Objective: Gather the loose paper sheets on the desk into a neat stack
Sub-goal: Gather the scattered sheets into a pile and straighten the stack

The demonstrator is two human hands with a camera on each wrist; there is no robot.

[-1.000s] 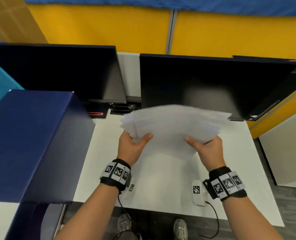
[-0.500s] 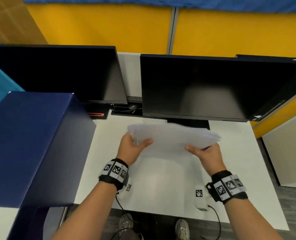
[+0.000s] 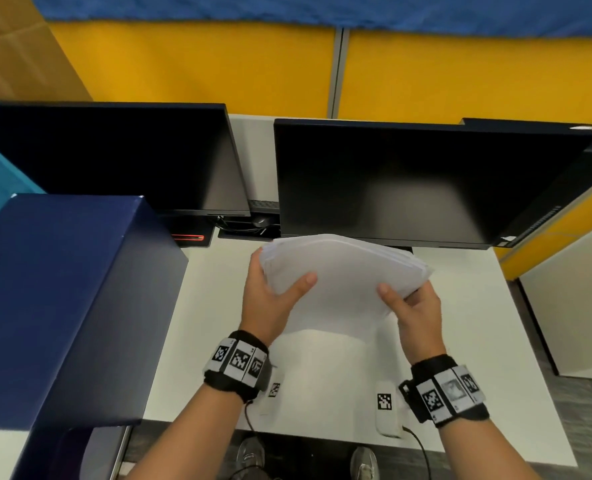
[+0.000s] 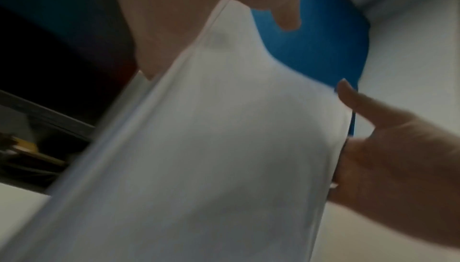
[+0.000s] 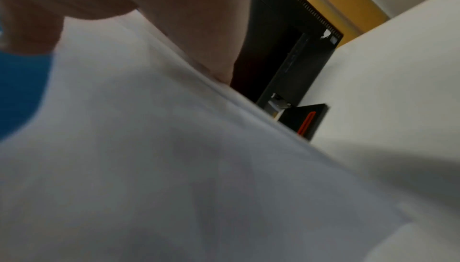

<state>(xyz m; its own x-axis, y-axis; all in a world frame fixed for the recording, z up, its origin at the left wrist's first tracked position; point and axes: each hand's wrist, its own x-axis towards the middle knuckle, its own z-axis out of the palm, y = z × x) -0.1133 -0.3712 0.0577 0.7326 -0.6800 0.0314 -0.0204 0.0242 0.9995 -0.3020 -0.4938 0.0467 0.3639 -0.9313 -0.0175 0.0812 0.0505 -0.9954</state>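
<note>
From the head view, both hands hold the papers (image 3: 339, 271) up in the middle of the frame, above the white desk (image 3: 322, 368). The left hand (image 3: 266, 303) pinches the left edge, thumb on top. The right hand (image 3: 415, 313) pinches the right edge, thumb on top too. The fingers under the sheets are hidden. Two dark screens (image 3: 408, 181) stand behind, and a blue box (image 3: 62, 299) fills the lower left.

The left wrist view is blurry. The papers (image 4: 211, 158) run across the middle. The left hand (image 4: 174, 20) is at the top, pressed on the sheets and cut off by the frame. The right hand (image 4: 398, 168) grips the far edge at the right.

The right wrist view is blurry too. The papers (image 5: 174, 168) fill most of it. The right hand (image 5: 161, 0) shows at the top, thumb on one side of the sheets and fingers on the other, partly cut off.
</note>
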